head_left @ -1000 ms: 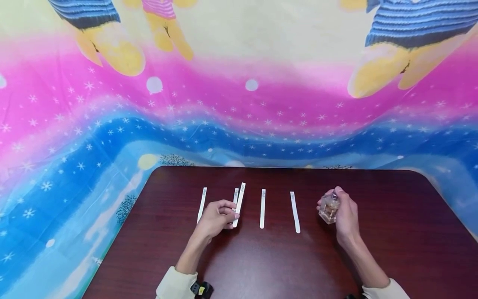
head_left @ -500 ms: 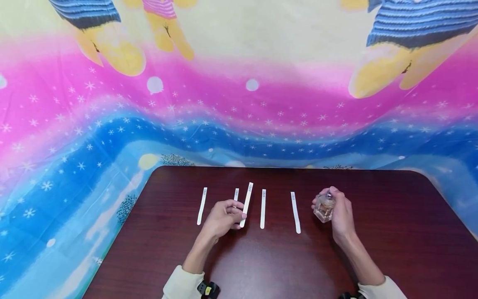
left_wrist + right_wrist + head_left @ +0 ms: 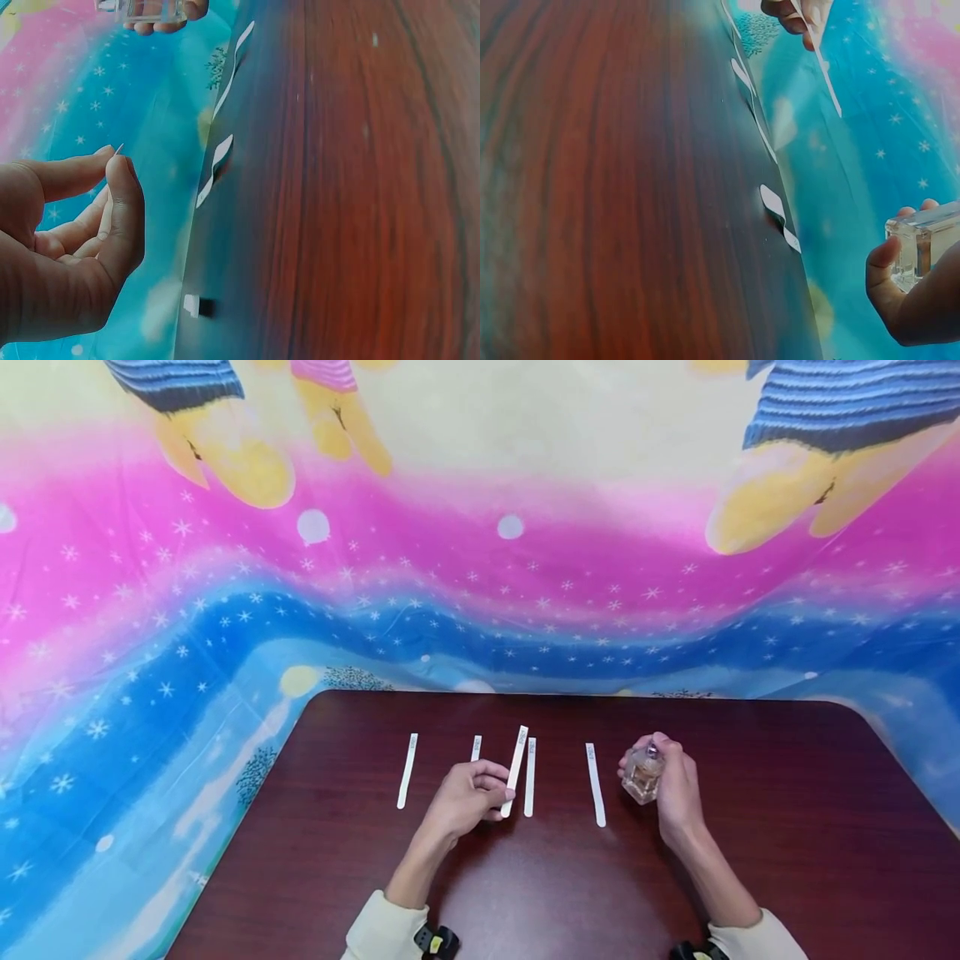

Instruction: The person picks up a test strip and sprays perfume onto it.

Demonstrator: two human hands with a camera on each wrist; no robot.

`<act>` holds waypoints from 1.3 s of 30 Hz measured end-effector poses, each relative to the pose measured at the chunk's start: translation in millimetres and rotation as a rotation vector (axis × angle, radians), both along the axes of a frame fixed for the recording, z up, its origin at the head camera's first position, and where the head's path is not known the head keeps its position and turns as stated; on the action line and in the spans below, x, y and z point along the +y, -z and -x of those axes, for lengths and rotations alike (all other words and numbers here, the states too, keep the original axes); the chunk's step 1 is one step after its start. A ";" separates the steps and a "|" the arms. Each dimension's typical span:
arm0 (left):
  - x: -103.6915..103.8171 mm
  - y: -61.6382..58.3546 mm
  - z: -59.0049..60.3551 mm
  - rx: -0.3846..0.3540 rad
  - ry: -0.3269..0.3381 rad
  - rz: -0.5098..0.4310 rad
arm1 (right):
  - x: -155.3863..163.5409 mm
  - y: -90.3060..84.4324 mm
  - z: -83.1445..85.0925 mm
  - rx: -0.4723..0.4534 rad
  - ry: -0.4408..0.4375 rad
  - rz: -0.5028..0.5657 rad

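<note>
My left hand [image 3: 468, 793] pinches a white strip [image 3: 514, 758] between thumb and fingers, lifted off the table [image 3: 787, 860] and tilted, its far end just beside another strip [image 3: 529, 776] lying flat. My right hand [image 3: 671, 785] is curled round a small glass bottle [image 3: 642, 774], held above the table to the right. Three more strips lie on the table: far left [image 3: 407, 770], behind my left hand [image 3: 476, 747], and left of the bottle [image 3: 595, 783].

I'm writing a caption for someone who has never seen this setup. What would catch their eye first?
Probably the bright pink and blue cartoon cloth behind the dark wooden table. Next, the left hand pinching a white paper strip at the table's middle, and the right hand gripping a small glass bottle beside it.
</note>
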State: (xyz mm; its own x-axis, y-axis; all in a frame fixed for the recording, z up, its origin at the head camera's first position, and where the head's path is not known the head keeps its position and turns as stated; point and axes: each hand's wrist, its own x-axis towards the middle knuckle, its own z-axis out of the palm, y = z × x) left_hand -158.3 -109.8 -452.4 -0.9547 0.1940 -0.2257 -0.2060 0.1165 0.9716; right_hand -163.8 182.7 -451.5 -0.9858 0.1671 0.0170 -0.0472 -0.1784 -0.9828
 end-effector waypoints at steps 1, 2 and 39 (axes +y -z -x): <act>1.8 0.0 0.1 -0.002 0.001 -0.005 | -0.6 0.0 0.0 -0.004 -0.003 -0.002; 3.5 0.1 0.3 -0.003 0.003 -0.009 | -1.3 -0.3 -0.1 -0.010 -0.004 -0.005; 23.8 -4.4 -4.6 -0.028 0.026 -0.049 | -9.3 -2.6 1.4 -0.105 -0.025 -0.156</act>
